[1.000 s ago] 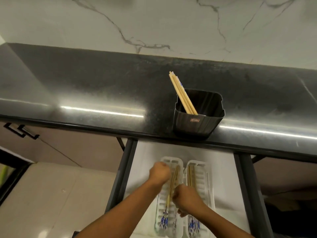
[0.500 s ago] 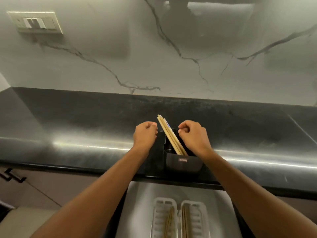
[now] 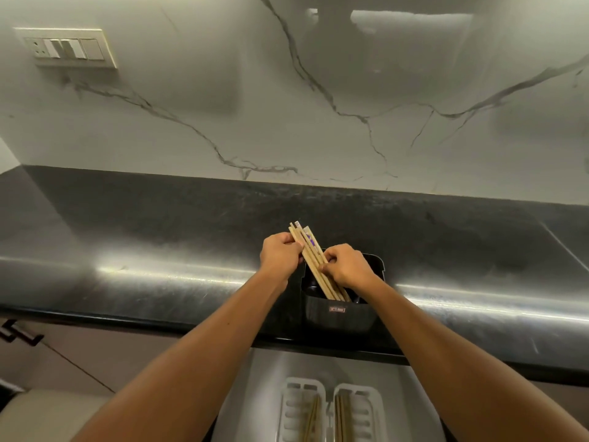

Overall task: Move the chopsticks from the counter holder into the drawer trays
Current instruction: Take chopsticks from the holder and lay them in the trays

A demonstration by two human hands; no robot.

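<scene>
A black holder stands on the dark counter near its front edge. A bundle of wooden chopsticks leans out of it toward the upper left. My left hand pinches the bundle near its top from the left. From the right, my right hand closes its fingers on the sticks just above the holder's rim. Below, in the open drawer, two white trays, the left tray and the right tray, each hold a few chopsticks.
The dark counter runs the whole width under a marble wall, with a switch plate at the upper left. A cabinet handle shows at the lower left, beside the open drawer.
Both hands rose from the drawer trays to the holder. Half a second ago they hung on either side of the chopsticks; now both hold the bundle.
</scene>
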